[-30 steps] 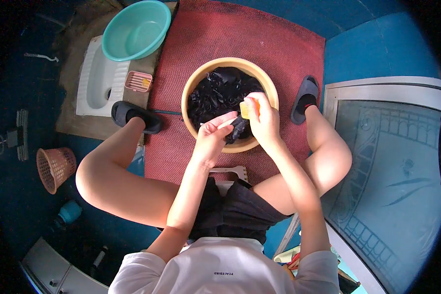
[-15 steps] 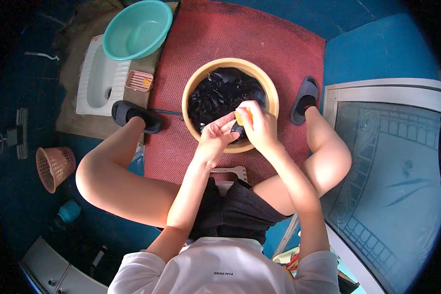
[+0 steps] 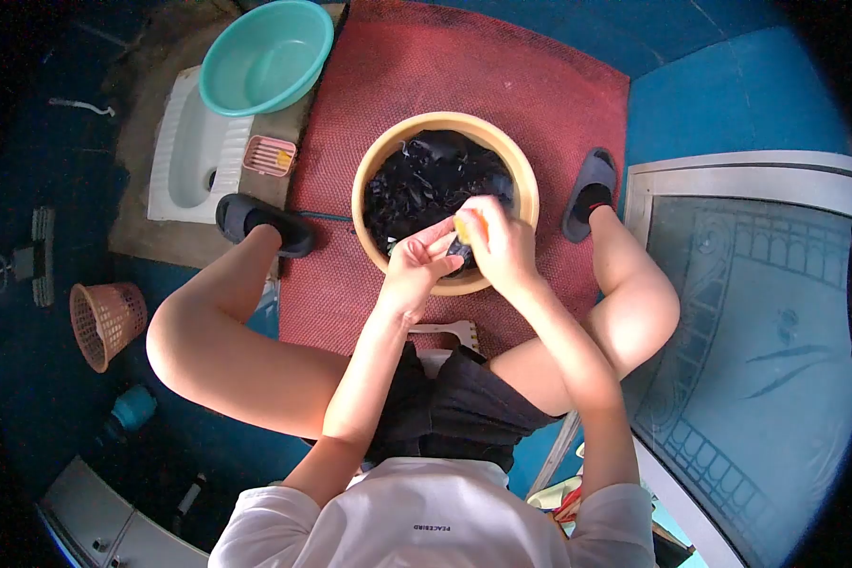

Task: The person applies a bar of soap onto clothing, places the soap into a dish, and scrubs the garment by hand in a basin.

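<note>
A yellow basin (image 3: 527, 180) on the red mat holds dark wet cloth (image 3: 435, 175). Over the near rim of the basin, my left hand (image 3: 417, 268) pinches a small dark piece of cloth (image 3: 459, 254) between thumb and fingers. My right hand (image 3: 504, 248) is closed round a yellow-orange bar (image 3: 470, 225), probably soap, held against that cloth. The two hands are close together, and the far end of the cloth is hidden by them.
At the upper left are a green basin (image 3: 266, 57), a squat toilet (image 3: 196, 156) and a pink soap dish (image 3: 269, 156). A pink basket (image 3: 107, 325) stands left of my knee. Below the basin is a white stool edge (image 3: 445, 328); a framed glass door (image 3: 748, 341) is at right.
Since a second ago my right hand has come down and slightly left with the bar, closer to my left hand. Both hands look nearly unchanged over the last half second.
</note>
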Demonstrator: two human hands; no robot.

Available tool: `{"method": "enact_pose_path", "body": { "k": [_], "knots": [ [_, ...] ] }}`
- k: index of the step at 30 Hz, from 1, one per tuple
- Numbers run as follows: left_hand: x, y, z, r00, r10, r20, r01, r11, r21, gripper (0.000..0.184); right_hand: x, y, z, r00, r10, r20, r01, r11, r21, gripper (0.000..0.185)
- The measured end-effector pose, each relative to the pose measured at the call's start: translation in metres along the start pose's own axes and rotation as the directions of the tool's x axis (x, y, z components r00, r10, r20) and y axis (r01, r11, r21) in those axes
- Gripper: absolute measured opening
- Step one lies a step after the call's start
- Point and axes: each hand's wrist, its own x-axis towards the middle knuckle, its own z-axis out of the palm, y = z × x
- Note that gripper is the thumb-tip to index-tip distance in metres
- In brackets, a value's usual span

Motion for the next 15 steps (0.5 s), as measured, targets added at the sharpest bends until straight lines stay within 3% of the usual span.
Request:
{"method": "enact_pose_path", "body": {
  "k": [3, 5, 7, 9, 13, 15],
  "knots": [
    [-0.001, 0.0, 0.001, 0.999, 0.026, -0.044, -0.022, 0.996, 0.081, 0.052, 0.0, -0.002, -0.002, 0.996, -0.023, 0.09, 0.027, 0.999, -0.043, 0.01],
    [-0.001, 0.001, 0.003, 0.999, 0.022, -0.031, -0.02, 0.998, 0.056, 0.052, 0.008, 0.002, -0.002, 0.998, -0.012, -0.067, 0.011, 1.0, -0.011, 0.009],
    [-0.001, 0.002, 0.004, 0.999, 0.016, -0.036, -0.014, 0.998, 0.063, 0.052, 0.006, 0.001, 0.0, 0.997, 0.003, -0.073, -0.004, 1.0, -0.013, 0.009],
    [-0.003, 0.001, 0.002, 0.998, 0.023, -0.064, -0.018, 0.996, 0.082, 0.053, -0.002, 0.0, 0.003, 0.997, -0.067, 0.047, 0.071, 0.993, -0.09, 0.009],
    [-0.001, 0.002, 0.001, 0.999, 0.02, -0.038, -0.018, 0.998, 0.052, 0.053, 0.009, 0.006, 0.001, 0.996, 0.035, -0.078, -0.04, 0.997, -0.068, 0.007],
    [-0.001, 0.001, -0.001, 1.0, 0.014, -0.027, -0.012, 0.998, 0.063, 0.053, 0.002, 0.002, 0.005, 1.0, 0.019, -0.022, -0.02, 0.999, -0.048, 0.008]
  ]
}}
